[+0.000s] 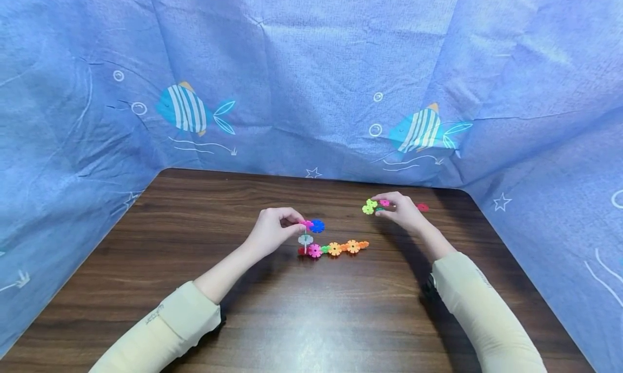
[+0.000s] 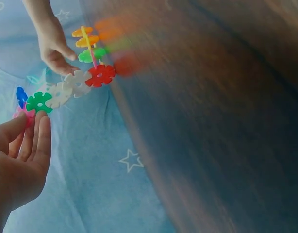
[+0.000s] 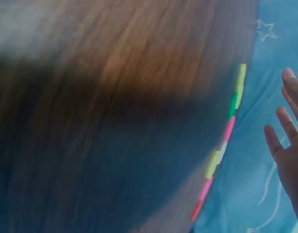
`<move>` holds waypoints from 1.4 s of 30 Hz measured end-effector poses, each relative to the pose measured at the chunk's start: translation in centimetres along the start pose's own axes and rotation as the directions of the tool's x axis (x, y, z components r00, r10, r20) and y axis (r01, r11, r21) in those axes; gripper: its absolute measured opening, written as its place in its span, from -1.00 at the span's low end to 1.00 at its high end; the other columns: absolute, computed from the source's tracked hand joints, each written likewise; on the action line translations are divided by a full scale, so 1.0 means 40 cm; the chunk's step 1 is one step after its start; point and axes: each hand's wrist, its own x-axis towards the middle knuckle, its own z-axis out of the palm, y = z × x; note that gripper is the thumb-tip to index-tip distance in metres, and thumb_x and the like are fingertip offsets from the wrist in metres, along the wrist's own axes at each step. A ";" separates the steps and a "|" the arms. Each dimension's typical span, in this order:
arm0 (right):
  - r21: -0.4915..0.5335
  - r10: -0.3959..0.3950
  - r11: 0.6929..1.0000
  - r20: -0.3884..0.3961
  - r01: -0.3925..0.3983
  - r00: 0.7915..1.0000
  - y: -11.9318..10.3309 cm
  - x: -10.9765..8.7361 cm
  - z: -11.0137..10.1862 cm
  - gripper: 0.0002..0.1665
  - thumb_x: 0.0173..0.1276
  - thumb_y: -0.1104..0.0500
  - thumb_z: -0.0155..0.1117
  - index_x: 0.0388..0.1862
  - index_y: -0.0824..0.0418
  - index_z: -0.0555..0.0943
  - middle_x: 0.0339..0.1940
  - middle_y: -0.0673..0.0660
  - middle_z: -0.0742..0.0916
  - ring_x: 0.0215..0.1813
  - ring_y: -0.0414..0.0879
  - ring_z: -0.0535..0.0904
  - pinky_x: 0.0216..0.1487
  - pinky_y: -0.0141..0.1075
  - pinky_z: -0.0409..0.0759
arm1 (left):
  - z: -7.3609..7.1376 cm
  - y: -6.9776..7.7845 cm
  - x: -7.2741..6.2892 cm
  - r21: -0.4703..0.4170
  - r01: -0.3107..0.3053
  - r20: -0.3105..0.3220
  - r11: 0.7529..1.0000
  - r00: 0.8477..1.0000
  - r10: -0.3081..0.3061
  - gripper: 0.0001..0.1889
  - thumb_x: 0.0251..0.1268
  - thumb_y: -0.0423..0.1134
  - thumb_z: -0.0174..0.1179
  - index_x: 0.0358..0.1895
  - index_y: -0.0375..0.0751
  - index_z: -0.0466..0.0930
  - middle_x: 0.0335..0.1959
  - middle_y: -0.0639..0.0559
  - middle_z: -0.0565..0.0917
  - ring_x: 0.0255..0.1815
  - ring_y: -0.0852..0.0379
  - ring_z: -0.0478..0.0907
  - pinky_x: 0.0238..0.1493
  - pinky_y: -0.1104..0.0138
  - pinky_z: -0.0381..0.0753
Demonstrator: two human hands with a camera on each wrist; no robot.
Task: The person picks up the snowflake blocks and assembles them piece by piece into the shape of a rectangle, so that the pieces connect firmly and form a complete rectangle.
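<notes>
In the head view my left hand [image 1: 272, 233] pinches a pink snowflake disc [image 1: 307, 224] at one end of a linked chain. A blue disc [image 1: 317, 226] is joined beside it. From there the chain drops through green, whitish and red discs, then runs right along the table through pink, green and orange discs [image 1: 334, 248]. The left wrist view shows the green disc [image 2: 39, 102] just past my fingertips. My right hand [image 1: 401, 212] hovers over several discs at the back right, among them yellow-green ones [image 1: 368, 208]. Its fingers are apart and hold nothing in the right wrist view.
A red disc [image 1: 422, 207] lies right of my right hand. The dark wood table [image 1: 204, 200] meets a blue fish-printed cloth [image 1: 311, 92] at its back and sides. In the right wrist view, the discs form a row with a pink one [image 3: 229, 129] in it.
</notes>
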 end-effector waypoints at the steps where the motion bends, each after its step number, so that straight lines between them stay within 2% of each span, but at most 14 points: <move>1: -0.011 0.003 1.000 0.012 -0.002 1.000 0.006 0.004 0.006 -0.54 0.08 0.28 0.45 0.02 0.23 0.63 0.00 0.23 0.69 0.14 0.16 0.50 0.12 0.06 0.44 | 0.000 -0.001 0.001 0.000 0.000 -0.003 1.000 1.000 0.000 -0.94 0.11 -0.26 0.35 -0.34 -0.10 0.70 -0.45 0.11 0.72 -0.47 0.10 0.62 -0.44 0.40 0.60; 6: -0.046 0.023 0.999 0.086 -0.019 0.996 0.029 0.025 0.035 -0.56 0.13 0.27 0.41 0.04 0.27 0.62 0.02 0.27 0.68 0.15 0.22 0.51 0.16 0.10 0.41 | 0.004 -0.008 0.005 0.009 -0.007 -0.018 1.000 1.000 0.007 -0.94 0.09 -0.25 0.36 -0.36 -0.10 0.70 -0.45 0.12 0.72 -0.49 0.10 0.61 -0.46 0.41 0.59; 14: -0.049 0.075 0.997 0.175 -0.068 0.982 0.047 0.038 0.053 -0.59 0.21 0.30 0.34 0.07 0.29 0.60 0.07 0.27 0.66 0.19 0.20 0.49 0.23 0.07 0.36 | 0.006 -0.016 0.009 0.045 -0.029 -0.037 0.999 0.999 0.030 -0.94 0.08 -0.26 0.37 -0.36 -0.09 0.70 -0.44 0.13 0.72 -0.51 0.26 0.55 -0.47 0.42 0.57; 21: -0.029 0.172 0.985 0.204 -0.169 0.964 0.056 0.046 0.051 -0.60 0.20 0.28 0.35 0.05 0.21 0.62 0.08 0.23 0.66 0.24 0.17 0.45 0.23 0.08 0.37 | 0.007 -0.022 0.010 0.042 -0.026 -0.042 0.999 0.999 0.028 -0.92 0.06 -0.28 0.38 -0.35 -0.12 0.70 -0.44 0.10 0.72 -0.49 0.23 0.57 -0.45 0.42 0.58; 24: -0.020 0.177 0.984 0.208 -0.176 0.962 0.061 0.051 0.053 -0.61 0.18 0.29 0.37 0.03 0.22 0.64 0.05 0.22 0.68 0.24 0.16 0.46 0.23 0.08 0.37 | 0.007 -0.022 0.011 0.040 -0.021 -0.043 0.999 0.999 0.023 -0.92 0.06 -0.28 0.38 -0.35 -0.12 0.70 -0.44 0.10 0.72 -0.48 0.20 0.59 -0.45 0.42 0.59; 30: -0.047 0.095 0.995 0.223 -0.086 0.970 0.066 0.059 0.053 -0.62 0.16 0.31 0.37 0.01 0.23 0.66 -0.01 0.22 0.69 0.13 0.14 0.52 0.18 0.03 0.42 | 0.002 -0.021 0.013 0.035 -0.018 -0.038 0.999 0.999 0.020 -0.93 0.07 -0.27 0.37 -0.36 -0.11 0.70 -0.44 0.10 0.72 -0.47 0.16 0.59 -0.45 0.41 0.59; 34: -0.070 0.049 0.997 0.250 -0.032 0.967 0.072 0.062 0.051 -0.63 0.18 0.31 0.35 0.01 0.21 0.66 -0.05 0.23 0.67 0.08 0.14 0.53 0.14 0.03 0.43 | -0.002 -0.016 0.013 0.023 -0.016 -0.033 1.000 0.999 0.017 -0.92 0.07 -0.27 0.37 -0.35 -0.11 0.70 -0.44 0.09 0.72 -0.47 0.17 0.59 -0.45 0.40 0.59; 38: -0.080 0.035 0.997 0.265 -0.014 0.964 0.074 0.063 0.050 -0.66 0.19 0.29 0.35 -0.01 0.21 0.67 -0.07 0.23 0.65 0.06 0.16 0.52 0.12 0.05 0.43 | -0.002 -0.014 0.013 0.022 -0.010 -0.024 1.000 1.000 0.011 -0.93 0.08 -0.26 0.37 -0.35 -0.11 0.69 -0.44 0.09 0.72 -0.47 0.16 0.59 -0.45 0.39 0.59; 42: -0.074 0.053 0.997 0.273 -0.034 0.960 0.069 0.061 0.048 -0.68 0.18 0.23 0.38 -0.05 0.18 0.69 -0.08 0.21 0.64 0.03 0.13 0.52 0.10 0.05 0.44 | 0.000 -0.016 0.013 0.023 -0.007 -0.018 1.000 1.000 0.008 -0.93 0.09 -0.25 0.36 -0.35 -0.10 0.69 -0.44 0.10 0.71 -0.46 0.15 0.59 -0.45 0.39 0.60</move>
